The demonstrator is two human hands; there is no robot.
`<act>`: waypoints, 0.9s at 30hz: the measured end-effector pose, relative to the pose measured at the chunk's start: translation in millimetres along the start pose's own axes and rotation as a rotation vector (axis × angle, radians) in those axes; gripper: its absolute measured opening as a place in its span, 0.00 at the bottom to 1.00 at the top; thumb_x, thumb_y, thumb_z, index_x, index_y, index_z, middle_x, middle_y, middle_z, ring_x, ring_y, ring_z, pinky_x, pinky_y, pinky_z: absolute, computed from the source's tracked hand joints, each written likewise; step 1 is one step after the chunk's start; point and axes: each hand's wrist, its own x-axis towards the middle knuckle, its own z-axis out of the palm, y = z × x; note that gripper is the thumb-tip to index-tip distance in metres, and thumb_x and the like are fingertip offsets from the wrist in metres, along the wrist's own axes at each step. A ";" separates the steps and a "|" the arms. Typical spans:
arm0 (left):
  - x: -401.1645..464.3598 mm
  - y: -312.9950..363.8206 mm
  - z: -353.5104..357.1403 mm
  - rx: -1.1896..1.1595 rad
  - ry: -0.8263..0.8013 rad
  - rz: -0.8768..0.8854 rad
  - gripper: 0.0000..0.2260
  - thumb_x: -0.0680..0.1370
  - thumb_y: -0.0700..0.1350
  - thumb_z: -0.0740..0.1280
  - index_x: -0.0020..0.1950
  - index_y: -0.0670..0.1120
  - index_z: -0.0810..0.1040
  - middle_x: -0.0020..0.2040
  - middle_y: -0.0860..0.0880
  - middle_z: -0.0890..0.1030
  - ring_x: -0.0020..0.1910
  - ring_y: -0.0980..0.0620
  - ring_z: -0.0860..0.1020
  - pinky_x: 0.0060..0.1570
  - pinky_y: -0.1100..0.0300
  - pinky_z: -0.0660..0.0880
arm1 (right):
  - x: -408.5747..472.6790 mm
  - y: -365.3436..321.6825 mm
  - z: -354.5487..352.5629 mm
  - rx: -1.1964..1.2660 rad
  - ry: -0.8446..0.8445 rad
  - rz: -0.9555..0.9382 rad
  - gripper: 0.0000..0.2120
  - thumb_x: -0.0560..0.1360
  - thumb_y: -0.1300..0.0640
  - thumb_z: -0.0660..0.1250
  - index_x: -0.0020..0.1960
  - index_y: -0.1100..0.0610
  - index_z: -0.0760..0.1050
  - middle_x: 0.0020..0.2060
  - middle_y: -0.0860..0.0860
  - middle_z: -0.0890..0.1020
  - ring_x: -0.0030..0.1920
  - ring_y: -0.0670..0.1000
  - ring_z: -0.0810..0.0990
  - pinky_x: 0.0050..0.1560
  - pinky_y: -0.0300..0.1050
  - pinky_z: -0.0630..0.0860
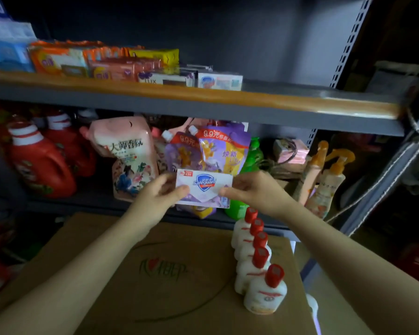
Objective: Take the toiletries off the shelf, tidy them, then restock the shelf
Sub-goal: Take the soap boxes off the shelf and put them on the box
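A white and purple Safeguard soap box (205, 188) is held in mid-air in front of the lower shelf. My left hand (159, 197) pinches its left end and my right hand (253, 191) pinches its right end. On the upper shelf (288, 101) lie orange soap packs (65, 60), a Lux box (160, 79) and another Safeguard box (219, 81); the shelf's right half is bare. Several white bottles with red caps (259, 259) stand in a row on a cardboard box (155, 274) below my arms.
The lower shelf holds red detergent jugs (41, 163), pink and purple refill pouches (128, 155), a green bottle (254, 153) and orange pump bottles (324, 175). Blue packs (5, 44) sit at the upper left. A grey perforated upright (348, 42) frames the right side.
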 end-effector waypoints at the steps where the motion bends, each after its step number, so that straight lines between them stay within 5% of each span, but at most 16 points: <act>1: -1.1 -8.5 1.3 0.013 -0.005 -0.111 0.06 0.74 0.46 0.69 0.50 0.52 0.78 0.45 0.55 0.83 0.43 0.57 0.80 0.35 0.70 0.74 | 1.3 1.7 3.2 -0.035 0.028 0.022 0.16 0.69 0.44 0.71 0.41 0.58 0.78 0.32 0.43 0.76 0.33 0.41 0.72 0.33 0.33 0.64; 3: -5.0 -27.5 4.9 0.073 -0.045 -0.323 0.02 0.75 0.43 0.69 0.46 0.47 0.80 0.41 0.49 0.81 0.36 0.56 0.77 0.30 0.70 0.72 | 2.0 5.3 6.1 -0.024 0.122 0.054 0.17 0.70 0.47 0.71 0.51 0.60 0.77 0.37 0.46 0.77 0.39 0.44 0.75 0.35 0.30 0.65; 6: -13.7 -54.1 13.8 0.132 -0.050 -0.570 0.07 0.75 0.48 0.69 0.44 0.44 0.80 0.31 0.49 0.78 0.28 0.56 0.75 0.28 0.65 0.69 | -1.5 10.4 10.2 0.001 0.125 0.097 0.11 0.73 0.52 0.70 0.48 0.60 0.79 0.34 0.41 0.76 0.34 0.38 0.74 0.34 0.23 0.65; 13: -10.1 -88.7 36.8 0.160 0.021 -0.710 0.10 0.74 0.50 0.70 0.45 0.44 0.78 0.39 0.46 0.80 0.38 0.50 0.78 0.36 0.59 0.75 | -11.7 17.3 6.2 0.025 0.044 0.123 0.03 0.74 0.56 0.68 0.44 0.54 0.78 0.33 0.39 0.76 0.33 0.37 0.73 0.38 0.34 0.68; 21: -0.3 -75.7 36.9 0.688 -0.232 -0.344 0.10 0.76 0.52 0.67 0.48 0.46 0.82 0.46 0.48 0.83 0.43 0.52 0.79 0.42 0.57 0.74 | -7.9 2.2 -10.0 0.046 0.040 0.044 0.03 0.75 0.60 0.67 0.45 0.58 0.79 0.36 0.45 0.79 0.33 0.36 0.74 0.38 0.26 0.68; 24: 17.7 -32.6 26.3 0.711 -0.119 -0.077 0.13 0.75 0.50 0.68 0.54 0.43 0.79 0.48 0.47 0.82 0.45 0.51 0.78 0.46 0.58 0.74 | 5.6 -14.3 -27.5 0.075 0.101 -0.023 0.04 0.75 0.61 0.66 0.47 0.60 0.79 0.37 0.45 0.79 0.36 0.39 0.75 0.41 0.30 0.70; 27: 35.3 35.6 11.9 0.768 0.097 0.392 0.13 0.74 0.44 0.70 0.57 0.44 0.78 0.48 0.49 0.80 0.42 0.53 0.77 0.39 0.65 0.71 | 27.3 -32.1 -47.3 0.078 0.190 -0.081 0.04 0.75 0.62 0.66 0.47 0.60 0.79 0.36 0.47 0.80 0.36 0.43 0.76 0.41 0.30 0.71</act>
